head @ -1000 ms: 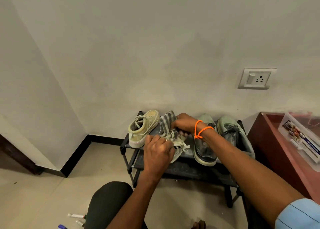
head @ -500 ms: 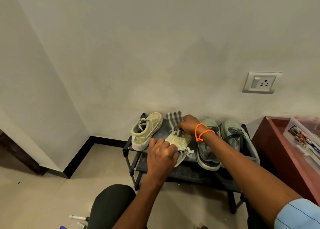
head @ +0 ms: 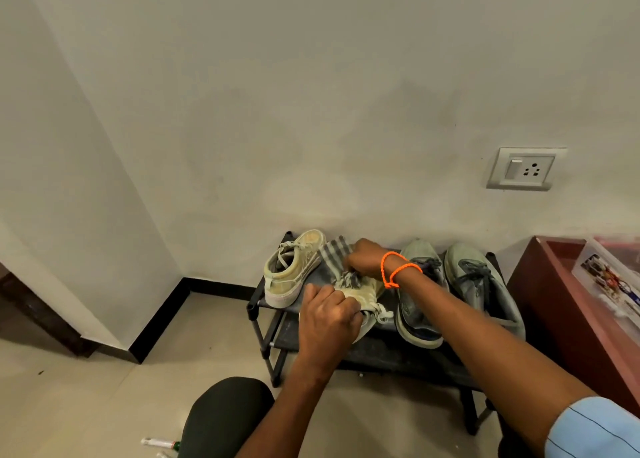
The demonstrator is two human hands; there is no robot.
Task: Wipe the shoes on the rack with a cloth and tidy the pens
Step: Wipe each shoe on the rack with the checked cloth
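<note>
A black two-tier shoe rack (head: 258, 307) stands against the wall. On its top tier sit a cream sneaker (head: 294, 267) at the left and two grey-green shoes (head: 485, 284) at the right. Between them lies a second cream sneaker (head: 367, 293). My left hand (head: 327, 322) grips its heel end. My right hand (head: 367, 258), with orange wrist bands, grips a grey striped cloth (head: 336, 253) and presses it on that sneaker's toe. A white pen (head: 159, 443) lies on the floor at the bottom left.
A dark red table (head: 554, 284) with a clear plastic box (head: 613, 277) stands at the right. A wall socket (head: 524, 168) is above the rack. My dark-clad knee (head: 225, 416) is in front of the rack. Beige floor tiles spread to the left.
My right hand has rubbed the cloth back and forth over the middle sneaker's toe. My left hand has kept its grip on the heel. The view has tilted a little.
</note>
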